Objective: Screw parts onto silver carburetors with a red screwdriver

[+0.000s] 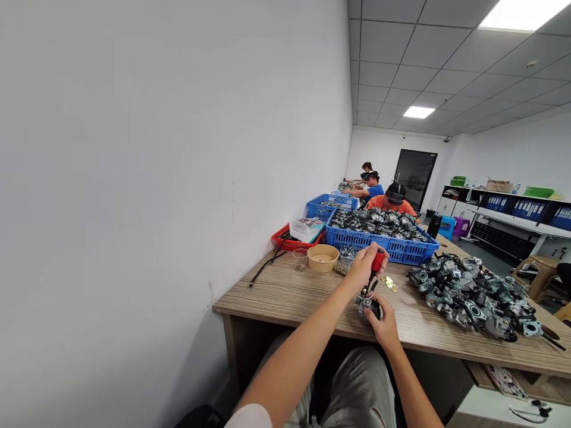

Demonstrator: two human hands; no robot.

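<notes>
My left hand (363, 267) is wrapped round the red handle of a screwdriver (377, 261), held nearly upright. The screwdriver's shaft points down at a small metal carburetor (363, 304), though I cannot make out exactly where its tip meets the part. My right hand (383, 318) grips that carburetor from the right, near the table's front edge. Its fingers cover part of the black side of the body. Several flat brass-coloured pieces (389, 283) lie on the table just beyond my hands.
To the right is a big heap of carburetors (473, 297) on the wooden table (276, 297). Blue crates (379, 245) of parts, a red tray (285, 242), a paper bowl (323, 264) and a clear cup (300, 260) stand behind. A black strap (263, 270) lies left. People sit further back.
</notes>
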